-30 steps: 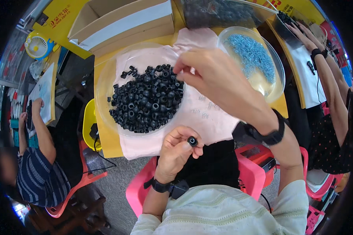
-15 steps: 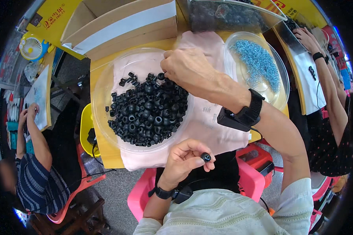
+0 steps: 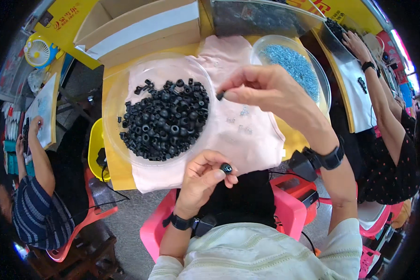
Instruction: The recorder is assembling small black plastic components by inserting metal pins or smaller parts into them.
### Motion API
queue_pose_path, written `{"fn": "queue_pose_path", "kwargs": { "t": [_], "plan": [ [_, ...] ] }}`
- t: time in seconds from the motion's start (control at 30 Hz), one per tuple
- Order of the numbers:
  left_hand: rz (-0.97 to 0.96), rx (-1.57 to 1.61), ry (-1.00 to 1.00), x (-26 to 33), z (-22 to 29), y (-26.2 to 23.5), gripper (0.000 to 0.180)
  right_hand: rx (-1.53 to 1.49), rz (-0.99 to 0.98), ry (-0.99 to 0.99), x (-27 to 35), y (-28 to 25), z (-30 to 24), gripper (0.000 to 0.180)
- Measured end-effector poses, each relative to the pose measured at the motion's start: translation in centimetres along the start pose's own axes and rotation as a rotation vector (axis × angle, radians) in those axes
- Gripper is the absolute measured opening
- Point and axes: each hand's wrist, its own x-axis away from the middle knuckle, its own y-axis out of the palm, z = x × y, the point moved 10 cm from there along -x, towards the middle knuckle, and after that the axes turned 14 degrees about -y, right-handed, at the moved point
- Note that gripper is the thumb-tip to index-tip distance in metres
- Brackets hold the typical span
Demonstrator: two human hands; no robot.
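My left hand [image 3: 195,184] is closed in a pinch near the table's front edge. It holds a small barrel-shaped black plastic piece [image 3: 226,168], whose opening shows something pale inside. My right hand [image 3: 275,91] is raised just right of a round clear tray [image 3: 108,107]. Thumb and index finger pinch a smaller black plastic piece [image 3: 220,95], partly hidden by the fingertips. Inside the tray lies a heap of black plastic parts [image 3: 168,123], some hollow and rounded, others small and stubby.
A pink cloth [image 3: 228,149] covers part of the yellow table, with several tiny pale pieces on it. A clear bowl [image 3: 261,39] of small silvery-blue pieces [image 3: 291,67] stands at the right. A cardboard box [image 3: 144,35] stands behind. Co-workers' arms [image 3: 378,98] are at either side.
My right hand has come away from over the tray's heap toward the right, now showing a small black piece. My left hand keeps its piece. The view has shifted slightly.
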Motion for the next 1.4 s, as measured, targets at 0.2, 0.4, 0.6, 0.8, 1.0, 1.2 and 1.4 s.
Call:
{"fn": "queue_pose_path", "kwargs": {
  "t": [0.2, 0.4, 0.6, 0.8, 1.0, 1.2, 1.4],
  "plan": [
    [0.063, -0.151, 0.067, 1.1, 0.6, 0.6, 0.021, 0.612, 0.129, -0.186, 9.3, -0.5, -1.0, 0.008],
    [0.211, -0.303, 0.064, 1.2, 0.0, 1.7, 0.026, 0.929, 0.108, -0.322, 13.1, 2.1, -0.6, 0.013],
    [0.216, -0.300, 0.051, 1.1, -0.4, 2.1, 0.027, 0.609, 0.272, -0.098, 13.0, -0.7, 1.2, 0.008],
    [0.182, -0.264, 0.051, 0.9, -0.9, 2.2, 0.025, 0.682, 0.226, -0.101, 12.7, 0.3, 1.3, 0.010],
    [0.128, -0.143, 0.044, 0.7, -1.4, 2.0, 0.019, 0.708, 0.226, -0.098, 13.2, 0.8, 0.7, 0.012],
    [0.179, -0.107, 0.006, 0.0, -1.7, 2.2, 0.020, 0.191, 0.265, 0.045, 13.3, -0.4, 0.9, 0.014],
    [0.170, -0.125, 0.042, -0.4, -1.7, 3.2, 0.020, -0.210, 0.316, 0.012, 13.5, 0.7, -0.3, 0.015]
  ]
}}
